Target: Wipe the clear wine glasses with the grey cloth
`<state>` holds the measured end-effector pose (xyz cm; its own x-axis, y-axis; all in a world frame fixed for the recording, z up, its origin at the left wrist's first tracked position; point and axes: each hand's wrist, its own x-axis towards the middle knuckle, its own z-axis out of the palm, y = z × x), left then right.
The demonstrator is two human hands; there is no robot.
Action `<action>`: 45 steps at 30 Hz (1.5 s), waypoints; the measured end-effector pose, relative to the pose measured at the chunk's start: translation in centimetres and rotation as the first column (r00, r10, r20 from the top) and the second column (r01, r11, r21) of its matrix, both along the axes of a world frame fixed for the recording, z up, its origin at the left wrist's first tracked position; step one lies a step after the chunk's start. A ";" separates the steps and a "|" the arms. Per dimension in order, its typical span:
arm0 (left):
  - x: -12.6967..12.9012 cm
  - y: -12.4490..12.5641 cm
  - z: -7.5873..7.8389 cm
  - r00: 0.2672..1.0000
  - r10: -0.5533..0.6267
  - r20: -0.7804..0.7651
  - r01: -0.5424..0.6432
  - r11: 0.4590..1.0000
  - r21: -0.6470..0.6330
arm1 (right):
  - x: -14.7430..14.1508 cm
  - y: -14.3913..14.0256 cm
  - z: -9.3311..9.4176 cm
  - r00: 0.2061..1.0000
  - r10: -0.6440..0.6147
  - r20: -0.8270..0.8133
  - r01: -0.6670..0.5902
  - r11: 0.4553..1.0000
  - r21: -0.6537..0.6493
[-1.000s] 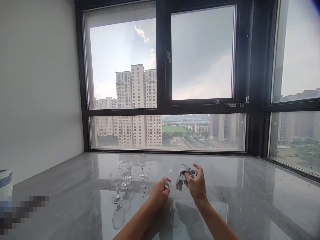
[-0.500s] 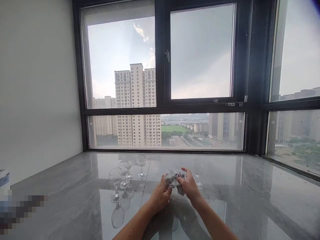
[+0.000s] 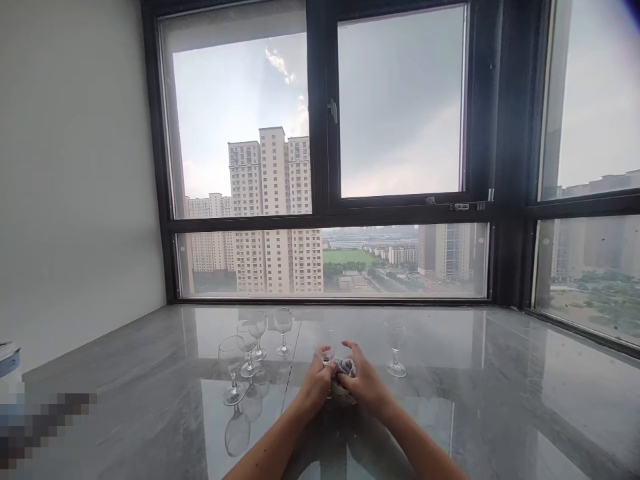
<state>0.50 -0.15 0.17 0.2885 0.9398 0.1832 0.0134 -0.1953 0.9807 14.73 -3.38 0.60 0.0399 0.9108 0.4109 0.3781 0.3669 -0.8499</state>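
Over the glossy grey marble sill (image 3: 500, 400) my left hand (image 3: 316, 384) grips a clear wine glass (image 3: 327, 353), whose rim shows just above my fingers. My right hand (image 3: 365, 381) presses a grey cloth (image 3: 345, 367) against that glass. The two hands meet at the cloth, and most of the glass is hidden between them. A lone wine glass (image 3: 395, 347) stands upright just right of my right hand.
Several upright wine glasses (image 3: 249, 348) stand in a cluster to the left of my hands. Dark-framed windows (image 3: 320, 213) run along the back and right side. A white wall is on the left, with a blue-and-white object (image 3: 9, 357) at the left edge.
My hands have come together and lowered toward the sill. The cloth, held out to the right a second ago, is now pressed on the glass. The lone glass on the right has come into view.
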 end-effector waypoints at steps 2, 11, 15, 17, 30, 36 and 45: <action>0.0 -0.1 -0.1 0.998 -0.037 -0.045 0.039 0.998 0.051 | -0.1 -0.2 0.3 0.998 -0.060 -0.033 0.062 0.996 0.065; 0.1 -0.1 -0.4 0.940 0.033 -0.340 0.070 0.955 0.288 | 0.2 -0.6 2.0 0.970 -0.141 -0.196 0.165 0.980 0.111; 0.1 -0.7 0.0 0.904 0.056 -0.423 0.103 0.933 0.345 | 0.1 -0.8 2.1 0.962 -0.079 -0.263 0.114 0.986 0.122; 0.0 -0.9 0.2 0.903 0.050 -0.426 0.114 0.930 0.351 | 0.0 -0.8 2.0 0.956 -0.062 -0.285 0.102 0.987 0.127; -0.1 -1.4 1.2 0.893 0.099 -0.440 0.069 0.934 0.351 | 0.0 -1.1 1.7 0.930 -0.204 -0.306 0.268 0.945 0.184; -0.4 -1.4 1.2 0.911 0.125 -0.393 0.011 0.945 0.327 | 0.3 -1.0 1.8 0.919 -0.246 -0.309 0.314 0.930 0.192; -0.8 -0.4 1.3 0.833 0.335 -0.440 -0.235 0.935 0.268 | 0.7 -1.1 2.3 0.893 -0.336 -0.299 0.404 0.892 0.203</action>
<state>-0.32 -0.58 1.51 0.1115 0.9530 0.2816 0.5483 -0.2953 0.7824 15.43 -4.45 2.88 0.4851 0.6747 0.5562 0.3173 0.4569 -0.8310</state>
